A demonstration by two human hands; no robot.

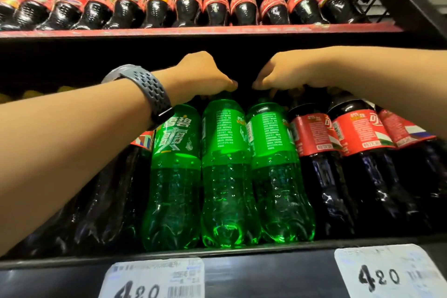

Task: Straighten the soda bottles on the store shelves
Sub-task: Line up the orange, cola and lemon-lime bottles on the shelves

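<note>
Three green soda bottles stand side by side on the middle shelf. The left green bottle (173, 176) shows its front label; the middle green bottle (226, 172) and the right green bottle (275, 172) show their back labels. My left hand (200, 75), with a grey watch band on the wrist, grips the cap of the middle green bottle. My right hand (287, 72) grips the top of the right green bottle; its fingers hide the cap. Dark cola bottles with red labels (316, 152) stand to the right, and more to the left behind my left forearm.
An upper shelf (193, 30) with a red edge carries a row of several cola bottles (188, 5). The lower shelf's front rail (266, 273) holds two white price tags (387, 273) marked 4.20. A dark frame post runs down the top right corner.
</note>
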